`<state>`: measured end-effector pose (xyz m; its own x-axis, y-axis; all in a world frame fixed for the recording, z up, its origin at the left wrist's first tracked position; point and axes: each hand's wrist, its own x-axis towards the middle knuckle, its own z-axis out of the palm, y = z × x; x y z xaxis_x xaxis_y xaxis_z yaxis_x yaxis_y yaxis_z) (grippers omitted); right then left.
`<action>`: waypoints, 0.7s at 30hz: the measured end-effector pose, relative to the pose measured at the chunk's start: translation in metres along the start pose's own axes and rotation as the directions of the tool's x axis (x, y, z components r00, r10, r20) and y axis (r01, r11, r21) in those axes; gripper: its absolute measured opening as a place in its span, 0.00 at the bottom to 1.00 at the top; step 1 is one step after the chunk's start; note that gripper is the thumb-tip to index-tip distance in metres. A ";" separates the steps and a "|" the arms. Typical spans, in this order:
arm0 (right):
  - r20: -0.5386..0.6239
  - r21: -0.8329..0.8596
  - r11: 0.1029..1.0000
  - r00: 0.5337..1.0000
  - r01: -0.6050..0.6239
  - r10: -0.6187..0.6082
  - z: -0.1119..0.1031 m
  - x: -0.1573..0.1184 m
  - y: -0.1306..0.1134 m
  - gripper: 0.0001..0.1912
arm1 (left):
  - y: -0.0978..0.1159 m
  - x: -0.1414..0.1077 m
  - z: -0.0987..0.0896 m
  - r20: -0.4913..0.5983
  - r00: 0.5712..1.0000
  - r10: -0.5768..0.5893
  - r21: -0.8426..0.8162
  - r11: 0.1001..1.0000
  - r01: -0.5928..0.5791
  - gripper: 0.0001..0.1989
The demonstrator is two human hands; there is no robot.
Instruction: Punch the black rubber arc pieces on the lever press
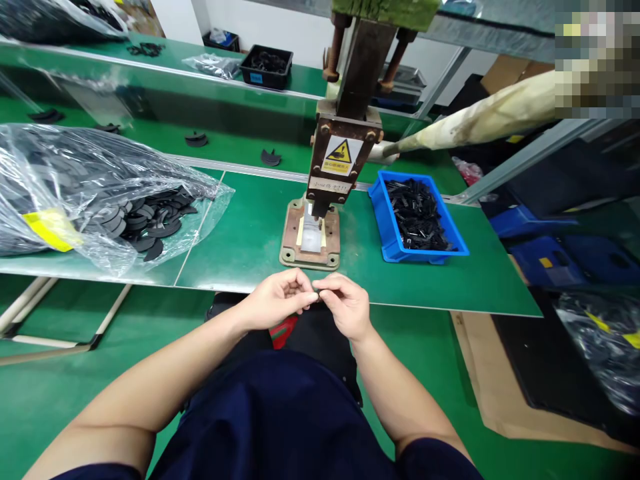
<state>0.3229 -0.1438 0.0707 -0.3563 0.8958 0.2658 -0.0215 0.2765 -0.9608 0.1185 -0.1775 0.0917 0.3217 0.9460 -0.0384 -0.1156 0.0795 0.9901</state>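
Observation:
Both my hands meet just in front of the green table's near edge, below the press base (pixel 289 248). The fingers of my left hand (pixel 283 298) are curled, thumb and fingertips pressed together. My right hand (pixel 345 303) pinches at the same spot, its tips touching those of my left. A tiny dark thing shows between the fingertips, too small to name. Above the base hangs the press head (pixel 334 163) with a yellow warning label. A light metal block (pixel 311 239) sits on the base under it.
A blue bin (pixel 457 245) of small black parts stands right of the press. Left lies an open clear bag (pixel 100 173) with black curved pieces. A black bin (pixel 267 77) and loose curved pieces (pixel 271 158) are behind. A wrapped pipe (pixel 480 110) juts in at right.

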 end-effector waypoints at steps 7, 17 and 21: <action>0.036 -0.163 0.980 0.993 0.115 -0.111 -0.013 0.007 -0.018 0.12 | -0.007 0.019 -0.015 -0.003 1.000 -0.008 -0.108 0.994 0.008 0.23; -0.273 -0.384 0.738 0.696 0.554 -0.664 -0.088 0.086 -0.131 0.18 | -0.015 0.129 -0.088 -0.258 0.884 0.390 0.762 0.644 -0.062 0.07; -0.202 -0.388 0.642 0.619 0.661 -0.759 -0.089 0.115 -0.196 0.30 | -0.009 0.139 -0.088 -0.052 0.915 0.399 0.904 0.408 -0.127 0.09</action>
<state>0.3688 -0.0639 0.2969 -0.0155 0.4146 0.9099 0.1131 0.9049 -0.4104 0.0814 -0.0191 0.0652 0.1998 0.9140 0.3532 0.7620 -0.3715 0.5304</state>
